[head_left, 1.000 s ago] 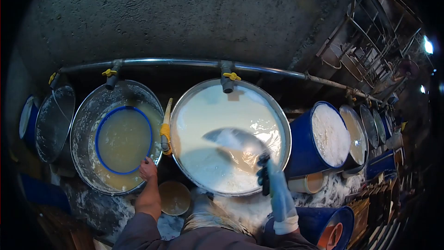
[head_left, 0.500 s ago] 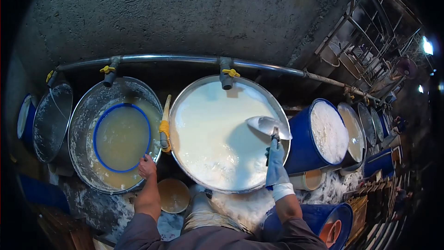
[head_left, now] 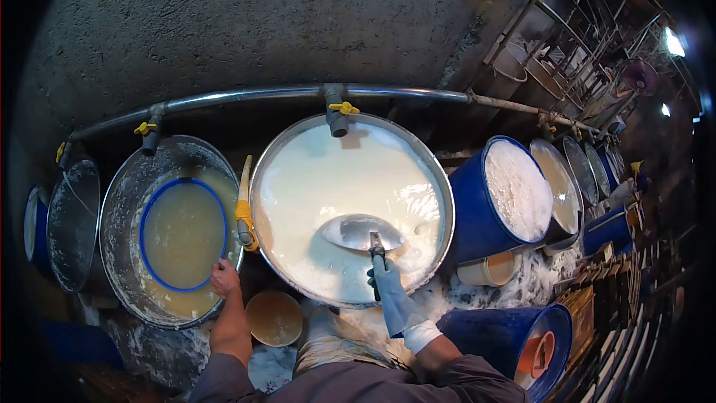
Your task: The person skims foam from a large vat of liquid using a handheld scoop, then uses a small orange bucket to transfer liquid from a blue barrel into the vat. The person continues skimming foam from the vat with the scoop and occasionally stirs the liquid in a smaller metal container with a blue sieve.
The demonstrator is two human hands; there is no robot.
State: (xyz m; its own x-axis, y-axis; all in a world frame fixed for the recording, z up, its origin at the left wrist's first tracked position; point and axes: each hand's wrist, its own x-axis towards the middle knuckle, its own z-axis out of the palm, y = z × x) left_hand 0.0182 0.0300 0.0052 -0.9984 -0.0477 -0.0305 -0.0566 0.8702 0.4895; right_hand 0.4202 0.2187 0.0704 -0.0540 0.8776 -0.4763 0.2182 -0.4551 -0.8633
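My right hand, in a pale blue glove, grips the handle of a large metal ladle. The ladle's wide bowl lies over the milky liquid in a large round metal vat, toward its near side. My bare left hand is closed at the lower right edge of a blue-rimmed round sieve. This sieve sits in cloudy yellowish liquid inside a second metal vat, whose inner wall is spotted with white curd-like bits.
A metal pipe with yellow-handled valves runs behind the vats. A blue barrel of white material stands right, another blue barrel lies nearer. Between the vats leans a yellow-wrapped pipe; below it stands a bucket.
My right hand has brought the ladle from the vat's right edge leftward and nearer to me. The left hand stays at the sieve's edge. The whole view has shifted slightly.
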